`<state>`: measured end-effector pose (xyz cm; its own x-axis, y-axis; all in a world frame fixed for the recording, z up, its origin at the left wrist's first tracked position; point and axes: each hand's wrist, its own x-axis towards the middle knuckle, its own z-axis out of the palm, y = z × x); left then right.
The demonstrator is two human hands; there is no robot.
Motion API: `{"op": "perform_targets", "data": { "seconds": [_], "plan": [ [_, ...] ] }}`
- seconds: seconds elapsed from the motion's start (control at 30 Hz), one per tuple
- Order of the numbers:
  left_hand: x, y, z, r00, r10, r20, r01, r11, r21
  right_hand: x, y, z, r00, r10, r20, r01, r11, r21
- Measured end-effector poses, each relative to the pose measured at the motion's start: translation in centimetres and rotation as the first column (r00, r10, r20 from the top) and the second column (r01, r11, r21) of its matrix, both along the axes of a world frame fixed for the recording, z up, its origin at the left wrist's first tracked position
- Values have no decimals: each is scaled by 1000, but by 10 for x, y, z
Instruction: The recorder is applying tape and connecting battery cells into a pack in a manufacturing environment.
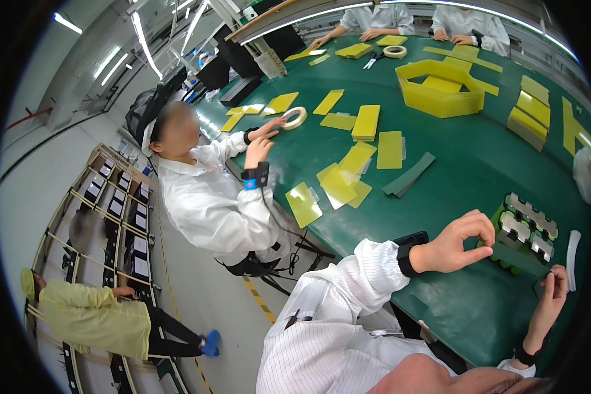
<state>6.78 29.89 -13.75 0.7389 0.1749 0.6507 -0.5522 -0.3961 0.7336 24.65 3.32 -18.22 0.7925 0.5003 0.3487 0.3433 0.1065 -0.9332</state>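
A battery pack (520,224) of green cells stands on the green table at the right, metal connector plates across its top. Along its near side runs a dark green strip (520,255). My left hand (454,244) is at the pack's left side, thumb and forefinger closed in a pinch. What lies between those fingertips is too small to make out. By the pack's near right corner, my right hand (550,303) has its thumb and fingers closed on the end of the green strip.
A curved white strip (573,260) lies right of the pack. Ahead are a loose grey-green strip (408,175), yellow sheets (390,150) and a yellow hexagonal frame (440,98). At the left, a co-worker (207,190) holds a tape roll (294,118). Other people sit across the table.
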Motion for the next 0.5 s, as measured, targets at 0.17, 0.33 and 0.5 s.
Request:
{"op": "perform_targets", "data": {
  "seconds": [0.17,0.33,0.5],
  "plan": [
    [-1,2,-2,1000,-6,1,6,1000,1,2,2,-4,988,10,-157,2,997,77],
    [3,5,-1,1000,1,15,-1,1000,16,8,-2,-3,929,261,-263,-205,953,222],
    [4,2,-6,1000,-5,2,5,1000,-10,2,0,-5,925,194,-326,-107,958,266]
  ]
}}
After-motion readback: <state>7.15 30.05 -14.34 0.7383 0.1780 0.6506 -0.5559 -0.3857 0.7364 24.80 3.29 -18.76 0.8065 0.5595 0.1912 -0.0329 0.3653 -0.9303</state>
